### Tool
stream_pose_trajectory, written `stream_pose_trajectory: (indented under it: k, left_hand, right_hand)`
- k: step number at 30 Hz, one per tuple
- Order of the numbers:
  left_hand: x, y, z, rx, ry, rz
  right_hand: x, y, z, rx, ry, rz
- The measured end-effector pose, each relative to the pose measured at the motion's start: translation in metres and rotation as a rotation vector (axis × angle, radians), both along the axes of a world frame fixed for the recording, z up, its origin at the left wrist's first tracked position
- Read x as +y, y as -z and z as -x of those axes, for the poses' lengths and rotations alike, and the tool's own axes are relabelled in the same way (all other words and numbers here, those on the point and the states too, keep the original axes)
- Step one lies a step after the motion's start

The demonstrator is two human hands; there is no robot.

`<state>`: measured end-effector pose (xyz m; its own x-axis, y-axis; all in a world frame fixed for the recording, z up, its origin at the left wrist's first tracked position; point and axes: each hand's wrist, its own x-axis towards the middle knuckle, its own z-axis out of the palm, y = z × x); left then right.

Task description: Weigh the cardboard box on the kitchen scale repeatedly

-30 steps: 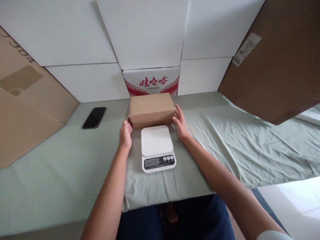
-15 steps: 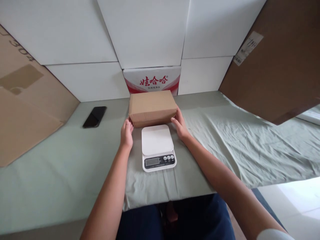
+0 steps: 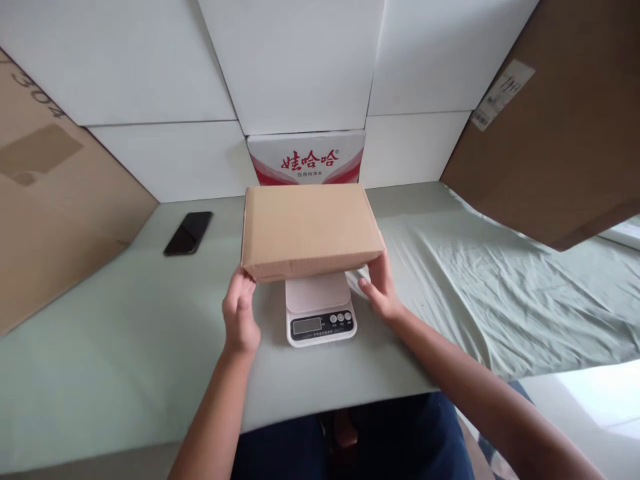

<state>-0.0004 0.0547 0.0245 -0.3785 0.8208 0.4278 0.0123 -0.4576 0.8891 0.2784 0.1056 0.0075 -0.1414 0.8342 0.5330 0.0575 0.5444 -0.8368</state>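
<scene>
A closed brown cardboard box (image 3: 309, 228) is held in the air between both my hands, above the back half of a white kitchen scale (image 3: 320, 311). My left hand (image 3: 240, 312) grips the box's lower left corner. My right hand (image 3: 382, 288) holds its lower right corner from beneath. Whether the box touches the scale's platform I cannot tell. The scale's display and three buttons face me and stay visible in front of the box.
A black phone (image 3: 189, 233) lies at the left on the green-covered table (image 3: 100, 347). A white carton with red print (image 3: 306, 157) stands against the white wall panels behind. Brown cardboard sheets lean at far left (image 3: 45, 200) and upper right (image 3: 560, 133).
Both hands took the box off the table behind the scale and brought it up and toward me, over the scale. The box now hides most of the scale's platform.
</scene>
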Motion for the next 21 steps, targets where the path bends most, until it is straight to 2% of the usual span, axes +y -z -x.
stream_pose_trajectory:
  k: [3, 6, 12, 21]
  left_hand:
    - [-0.030, 0.006, -0.007, -0.005, 0.019, 0.004]
    - [-0.045, 0.011, -0.013, -0.022, 0.042, 0.018]
    - [-0.047, 0.016, -0.012, -0.036, -0.007, 0.114]
    - [-0.048, 0.017, -0.012, -0.048, -0.012, 0.126]
  right_hand:
    - [-0.025, 0.007, -0.009, -0.020, 0.015, 0.000]
    - [-0.035, 0.008, -0.013, -0.026, 0.021, 0.009]
    - [-0.032, 0.005, -0.012, -0.022, 0.002, 0.045]
    - [-0.032, 0.004, -0.011, 0.021, 0.008, 0.042]
